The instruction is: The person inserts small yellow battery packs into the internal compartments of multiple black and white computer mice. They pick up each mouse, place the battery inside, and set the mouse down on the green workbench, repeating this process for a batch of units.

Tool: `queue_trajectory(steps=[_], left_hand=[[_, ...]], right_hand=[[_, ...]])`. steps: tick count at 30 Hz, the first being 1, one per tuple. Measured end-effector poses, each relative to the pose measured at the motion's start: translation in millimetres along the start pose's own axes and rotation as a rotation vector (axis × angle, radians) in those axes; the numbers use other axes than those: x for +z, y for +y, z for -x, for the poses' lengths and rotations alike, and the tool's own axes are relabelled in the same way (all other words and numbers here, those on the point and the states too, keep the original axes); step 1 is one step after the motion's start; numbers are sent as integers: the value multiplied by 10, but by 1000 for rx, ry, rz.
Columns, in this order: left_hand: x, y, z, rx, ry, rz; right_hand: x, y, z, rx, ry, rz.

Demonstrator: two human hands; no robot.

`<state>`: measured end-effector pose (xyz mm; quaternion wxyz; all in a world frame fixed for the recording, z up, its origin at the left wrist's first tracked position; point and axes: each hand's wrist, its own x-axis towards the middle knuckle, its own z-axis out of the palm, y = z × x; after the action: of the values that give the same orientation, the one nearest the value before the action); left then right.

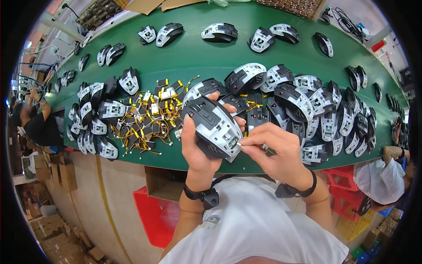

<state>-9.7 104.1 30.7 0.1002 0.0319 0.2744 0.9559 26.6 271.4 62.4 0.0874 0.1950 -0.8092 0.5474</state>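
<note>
My left hand [200, 152] is wrapped around a black and light-grey computer mouse [213, 125], held tilted above the bench's near edge. A small opening in the mouse's shell shows a bit of green circuit board [233, 141]. Right at that opening, my right hand [277, 152] pinches a tiny white piece between thumb and fingertips; its exact kind is too small to tell. Left of the mouse lies a loose heap of small battery packs [151, 119] with yellow tape, thin wires and white plugs. Similar mice [292, 101] are piled to the right of my hands.
More mice [94, 108] cluster at the left, and others stand spaced along the far part of the green bench [189, 57]. Below the bench are a red crate [151, 215] and a cardboard box [165, 185]. Other people sit at the far left [37, 123] and far right [382, 180].
</note>
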Motion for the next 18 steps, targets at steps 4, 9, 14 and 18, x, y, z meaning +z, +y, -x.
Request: queue_trajectory(steps=[4,9,14,18], left_hand=[[14,51,8,-18,-25,-26],[-8,66,2,-90,-14,-11],[50,64,-23,-145,104,-20],[14,9,-40,-168,149,35]], right_hand=[[-82,-22,-112,-328,-79,335],[-211,-107,-303,-597,-251,630],[-230,-126,-378,-739,-350,760],[-175,-137,-410,-783,-400,809]])
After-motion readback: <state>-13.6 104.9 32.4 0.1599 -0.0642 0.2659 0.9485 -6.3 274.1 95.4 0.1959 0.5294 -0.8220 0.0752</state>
